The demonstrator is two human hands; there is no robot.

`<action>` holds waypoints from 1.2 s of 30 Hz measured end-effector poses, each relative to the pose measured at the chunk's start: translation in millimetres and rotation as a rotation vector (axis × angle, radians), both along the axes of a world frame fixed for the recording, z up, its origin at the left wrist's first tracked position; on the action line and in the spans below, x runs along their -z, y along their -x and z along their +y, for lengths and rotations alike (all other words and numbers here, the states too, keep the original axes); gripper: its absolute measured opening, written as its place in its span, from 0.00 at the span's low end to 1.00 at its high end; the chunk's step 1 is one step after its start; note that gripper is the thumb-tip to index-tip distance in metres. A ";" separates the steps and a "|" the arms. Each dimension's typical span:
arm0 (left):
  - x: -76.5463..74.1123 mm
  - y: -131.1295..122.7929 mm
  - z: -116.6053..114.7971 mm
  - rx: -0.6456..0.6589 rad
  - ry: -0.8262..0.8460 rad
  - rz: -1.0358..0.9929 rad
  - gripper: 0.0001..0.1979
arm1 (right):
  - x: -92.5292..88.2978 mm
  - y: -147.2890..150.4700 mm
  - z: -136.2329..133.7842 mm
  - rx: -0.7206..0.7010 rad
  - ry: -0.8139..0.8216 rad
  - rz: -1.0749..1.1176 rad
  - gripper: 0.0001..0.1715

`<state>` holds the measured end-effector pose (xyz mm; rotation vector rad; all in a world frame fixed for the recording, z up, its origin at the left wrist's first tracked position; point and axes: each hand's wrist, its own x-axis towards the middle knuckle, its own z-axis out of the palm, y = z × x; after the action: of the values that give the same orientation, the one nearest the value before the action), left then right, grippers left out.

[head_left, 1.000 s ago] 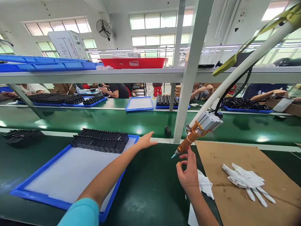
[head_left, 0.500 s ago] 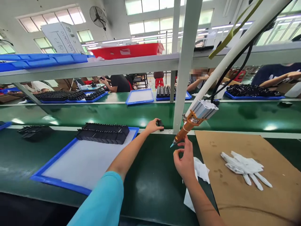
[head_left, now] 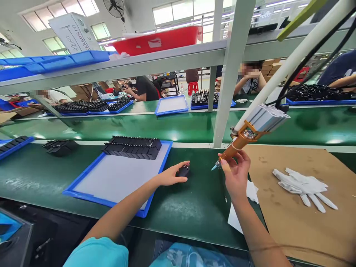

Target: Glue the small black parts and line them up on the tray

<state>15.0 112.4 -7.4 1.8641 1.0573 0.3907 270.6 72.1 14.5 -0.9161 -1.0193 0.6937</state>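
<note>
My left hand (head_left: 171, 175) reaches over the green bench with thumb and index finger around a small black boxy part (head_left: 184, 171). The part sits between the fingertips, its far side partly hidden. On the right, my right hand (head_left: 236, 170) has its fingers closed on the lower end of an orange dispensing valve (head_left: 232, 150). That valve hangs tilted from a white pole, and its pale blue needle tip (head_left: 214, 167) points down and left, toward the black part but apart from it. Left of my left arm, a blue-rimmed tray (head_left: 109, 202) bears rows of similar black parts (head_left: 133, 147).
White gloves (head_left: 303, 185) lie on a brown cardboard sheet (head_left: 267, 159) at right, with white paper (head_left: 235, 218) beside it. A white post (head_left: 222, 122) rises behind the hands. More black parts (head_left: 59, 147) stand at far left. Several people sit beyond the green conveyor (head_left: 133, 125).
My left hand has come back from the bench's far edge with the black part, nearer to me. My right hand has moved from below the valve onto its lower end. The view has tilted down.
</note>
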 end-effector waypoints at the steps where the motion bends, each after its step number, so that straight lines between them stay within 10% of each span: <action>1: 4.0 -5.5 -1.8 -0.069 -0.010 0.005 0.33 | -3.9 0.7 -0.8 0.003 -0.003 0.008 0.33; 11: 12.2 -21.6 -9.3 -0.120 -0.208 -0.006 0.20 | -27.9 23.8 7.0 -0.134 0.057 0.111 0.18; 19: 5.7 -7.7 -6.9 -0.076 -0.469 0.216 0.19 | -42.2 62.6 37.6 -0.208 0.009 0.221 0.27; 36: 8.4 -7.6 -1.4 -0.170 -0.274 0.017 0.18 | -42.8 68.7 46.0 -0.226 -0.003 0.199 0.23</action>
<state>22.6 111.1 -15.8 2.0248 1.2278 0.6468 202.0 118.1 57.3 -0.7187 -0.9531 0.9536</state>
